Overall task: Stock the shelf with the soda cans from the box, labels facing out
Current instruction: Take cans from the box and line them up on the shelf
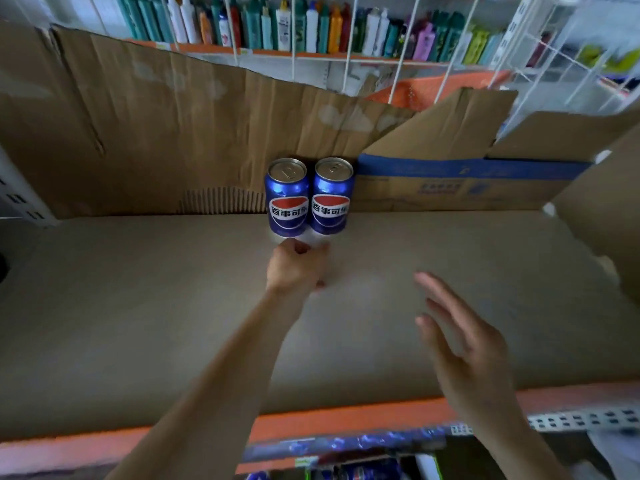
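Note:
Two blue soda cans stand upright side by side at the back of the shelf, the left can (286,197) and the right can (332,195), both with red-white-blue labels facing me. My left hand (298,268) reaches far in, just in front of the cans, fingers curled and holding nothing. My right hand (460,337) hovers over the shelf's front right with straight, spread fingers, empty. More blue cans (360,471) show at the bottom edge, below the shelf.
The shelf surface (173,323) is lined with cardboard, with an orange front edge (346,419). Torn cardboard (156,133) stands behind the cans; a folded box with blue print (467,174) leans at the right. Bottles (294,26) fill a shelf beyond a white wire grid.

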